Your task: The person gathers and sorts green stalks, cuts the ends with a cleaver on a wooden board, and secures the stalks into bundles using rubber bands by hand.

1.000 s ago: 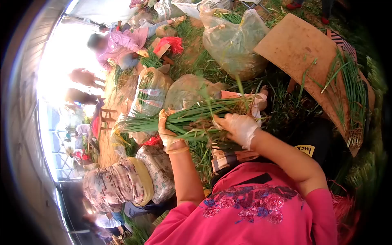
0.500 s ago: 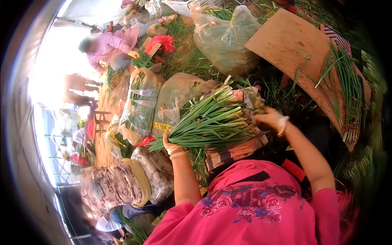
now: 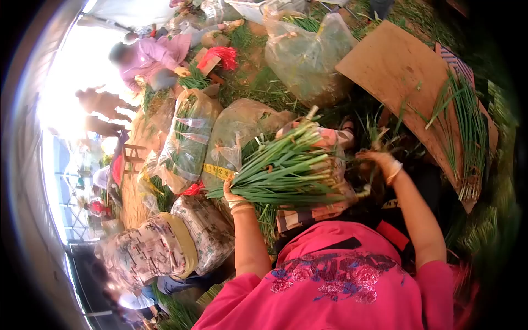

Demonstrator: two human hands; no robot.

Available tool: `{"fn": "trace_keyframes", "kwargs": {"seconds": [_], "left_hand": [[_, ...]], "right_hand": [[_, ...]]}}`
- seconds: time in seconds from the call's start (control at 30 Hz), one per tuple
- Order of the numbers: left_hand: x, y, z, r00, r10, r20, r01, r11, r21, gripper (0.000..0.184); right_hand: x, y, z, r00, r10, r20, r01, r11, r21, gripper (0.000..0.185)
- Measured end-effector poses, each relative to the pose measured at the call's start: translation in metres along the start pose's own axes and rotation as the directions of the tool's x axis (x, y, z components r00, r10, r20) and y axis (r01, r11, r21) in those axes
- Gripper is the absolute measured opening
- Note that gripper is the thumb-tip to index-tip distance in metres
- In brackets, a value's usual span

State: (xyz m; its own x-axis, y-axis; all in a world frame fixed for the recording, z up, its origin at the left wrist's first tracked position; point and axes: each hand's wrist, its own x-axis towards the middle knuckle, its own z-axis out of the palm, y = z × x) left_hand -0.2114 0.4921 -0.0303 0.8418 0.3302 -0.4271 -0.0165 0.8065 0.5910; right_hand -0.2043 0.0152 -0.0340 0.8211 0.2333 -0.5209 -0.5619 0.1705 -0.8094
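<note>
A thick bunch of green onions (image 3: 286, 170) lies across my lap on a checked cloth (image 3: 297, 217), pale root ends to the right and green leaves to the left. My left hand (image 3: 234, 193) is closed around the leaf end. To the right of the root ends, my right hand (image 3: 380, 160) is apart from the bunch with its fingers stretched out. Blurred brownish scraps show just beyond its fingertips; whether they touch the fingers is hard to see.
A wooden board (image 3: 393, 66) at the right bears more green onions (image 3: 470, 132). Filled plastic bags (image 3: 308, 60) stand ahead, one with yellow tape. A person in a pink top (image 3: 157, 58) works at the far left; another in patterned clothing (image 3: 146, 247) sits close at my left. Leaf litter covers the ground.
My right hand has moved right, away from the root ends, and its fingers have opened from around brownish scraps. My left hand still holds the bunch in nearly the same place.
</note>
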Motion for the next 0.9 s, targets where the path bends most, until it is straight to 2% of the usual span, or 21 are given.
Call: {"fn": "trace_keyframes", "kwargs": {"seconds": [0.03,0.1,0.13,0.2,0.23,0.27,0.3,0.37,0.4,0.43,0.47,0.5,0.53,0.57,0.63,0.7,0.73,0.77,0.8,0.83,0.9], "left_hand": [[-0.004,-0.002,0.009,0.999,0.032,0.024,-0.033,0.999,0.026,0.037],[-0.011,0.003,0.039,0.991,0.136,-0.014,-0.133,0.983,0.128,0.026],[-0.022,0.005,0.061,0.961,0.27,-0.053,-0.248,0.932,0.264,0.023],[-0.027,0.017,0.068,0.986,0.16,0.049,-0.165,0.974,0.155,0.031],[-0.027,0.025,0.073,0.984,0.147,0.096,-0.159,0.98,0.123,0.031],[-0.012,0.029,0.06,0.974,0.209,0.089,-0.217,0.971,0.096,0.03],[-0.011,0.033,0.062,0.973,0.201,0.112,-0.193,0.978,-0.078,0.029],[-0.02,0.041,0.066,0.978,0.207,0.039,-0.197,0.965,-0.174,0.037],[-0.011,0.035,0.053,0.978,0.205,0.034,-0.198,0.969,-0.148,0.038],[-0.002,0.036,0.04,0.98,0.196,0.028,-0.191,0.973,-0.127,0.038],[-0.008,0.039,0.045,0.987,0.159,0.01,-0.158,0.983,-0.097,0.028],[-0.018,0.038,0.058,0.97,0.243,0.024,-0.239,0.964,-0.116,0.028],[-0.031,0.041,0.078,0.977,0.211,0.01,-0.208,0.972,-0.112,0.03],[-0.044,0.046,0.099,0.983,0.181,-0.005,-0.181,0.977,-0.111,0.032],[-0.067,0.053,0.138,0.973,0.106,0.207,-0.094,0.993,-0.071,0.032],[-0.101,0.047,0.187,0.923,0.151,0.354,-0.172,0.985,0.028,0.022],[-0.093,0.031,0.196,0.661,0.442,0.606,-0.663,0.723,0.196,0.022],[-0.095,0.018,0.208,0.413,0.455,0.789,-0.872,0.448,0.199,0.02],[-0.097,0.005,0.221,0.126,0.424,0.897,-0.986,0.149,0.069,0.018],[-0.112,-0.004,0.236,0.192,0.359,0.913,-0.952,0.294,0.085,0.015],[-0.142,-0.015,0.257,0.383,0.24,0.892,-0.785,0.593,0.178,0.012]], "right_hand": [[0.008,-0.001,0.023,0.988,0.146,0.052,-0.152,0.978,0.142,0.036],[0.035,0.018,0.053,0.941,0.331,0.076,-0.34,0.914,0.224,0.047],[0.045,0.025,0.069,0.977,0.206,0.06,-0.214,0.932,0.293,0.046],[0.062,0.053,0.045,0.999,-0.03,0.016,0.023,0.94,0.34,0.041],[0.038,0.023,0.051,0.972,-0.195,-0.132,0.227,0.922,0.313,0.04],[-0.014,-0.048,0.073,0.959,-0.043,-0.282,0.103,0.974,0.2,0.041],[-0.02,-0.069,0.058,0.908,0.072,-0.414,0.069,0.946,0.316,0.046],[-0.037,-0.082,0.034,0.982,-0.184,0.035,0.154,0.901,0.406,0.041],[-0.045,-0.089,0.022,0.921,-0.294,0.256,0.149,0.872,0.466,0.04],[-0.032,-0.073,-0.002,0.95,-0.247,0.193,0.229,0.967,0.11,0.034],[-0.011,-0.041,-0.037,0.979,-0.198,0.057,0.198,0.827,-0.526,0.029],[0.003,-0.016,-0.06,0.987,-0.162,0.006,0.065,0.359,-0.931,0.024],[0.008,-0.001,-0.067,0.996,-0.074,-0.043,-0.041,0.021,-0.999,0.019],[-0.008,-0.027,-0.054,0.994,0.043,-0.099,-0.097,-0.045,-0.994,0.027],[-0.054,-0.093,-0.016,0.941,0.259,-0.219,-0.167,-0.209,-0.964,0.048],[-0.076,-0.16,0.031,0.954,0.186,-0.234,-0.126,-0.46,-0.879,0.056],[-0.056,-0.157,0.002,0.993,0.076,-0.094,-0.102,0.115,-0.988,0.057],[-0.03,-0.154,-0.03,0.996,-0.086,-0.032,0.031,0.646,-0.762,0.058],[-0.01,-0.151,-0.031,0.928,-0.353,0.119,0.351,0.721,-0.597,0.059],[0.007,-0.148,-0.024,0.767,-0.608,0.204,0.636,0.681,-0.364,0.059],[-0.034,-0.171,0.068,0.771,-0.592,0.236,0.62,0.612,-0.49,0.051]]}}
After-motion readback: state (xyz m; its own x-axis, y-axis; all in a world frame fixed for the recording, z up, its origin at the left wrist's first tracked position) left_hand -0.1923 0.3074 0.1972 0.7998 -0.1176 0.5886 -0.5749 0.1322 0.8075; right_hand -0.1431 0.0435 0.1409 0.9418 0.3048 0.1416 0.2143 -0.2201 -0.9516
